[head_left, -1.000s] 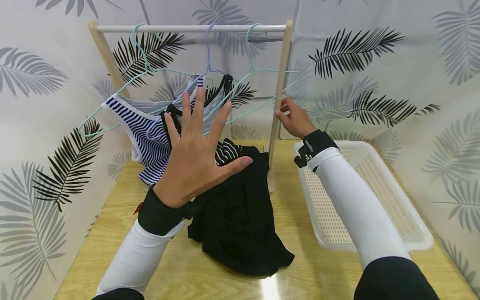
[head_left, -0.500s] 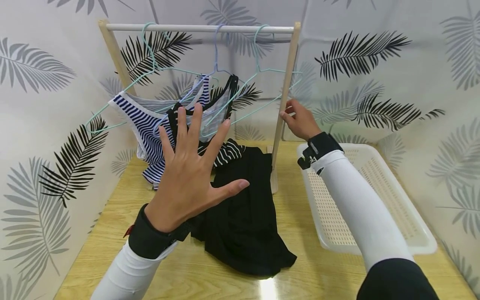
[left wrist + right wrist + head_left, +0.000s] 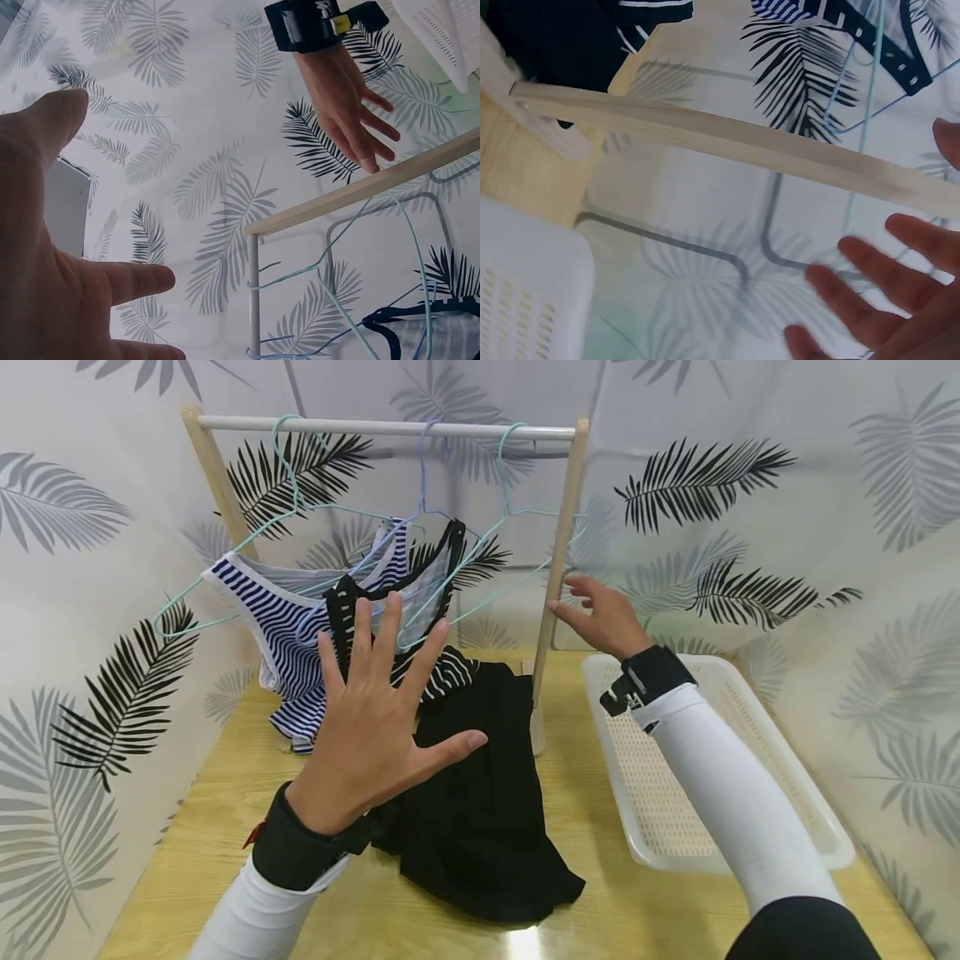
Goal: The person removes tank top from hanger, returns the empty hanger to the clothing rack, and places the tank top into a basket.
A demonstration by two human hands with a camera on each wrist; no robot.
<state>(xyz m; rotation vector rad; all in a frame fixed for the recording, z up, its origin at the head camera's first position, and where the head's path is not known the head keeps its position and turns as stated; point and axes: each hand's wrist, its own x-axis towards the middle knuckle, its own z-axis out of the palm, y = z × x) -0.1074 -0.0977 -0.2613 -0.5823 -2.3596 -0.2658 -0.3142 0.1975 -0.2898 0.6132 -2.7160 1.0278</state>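
Left hand (image 3: 367, 727): we record it as free of any grasp, fingers straight and fanned, its back toward the head camera.

Right hand (image 3: 609, 620): ungrasping and loose, fingers gently bent, thumb set apart from them.

Wooden post (image 3: 564, 527): we list it just beside the right hand's fingertips. The right wrist view puts the thumb to one side of it and the fingers to the other; we cannot quite tell whether any fingertip touches the wood.

Rail (image 3: 390, 425): whitish, above both hands, bearing three hangers.

Mint hanger (image 3: 504, 481): left of the right hand, one end passing behind the post.

Blue hanger (image 3: 422, 477): above the left fingertips, carrying a black-trimmed top (image 3: 420, 589) that the left fingers partly cover from our head view.

Striped top (image 3: 288, 627): blue and white, beyond and left of the left fingers, on the third hanger (image 3: 266, 529).

Black cloth (image 3: 480, 827): right of the left hand, spread on the table (image 3: 187, 860).

Basket (image 3: 660, 785): white, perforated, below the right hand, partly under its white sleeve (image 3: 742, 793).
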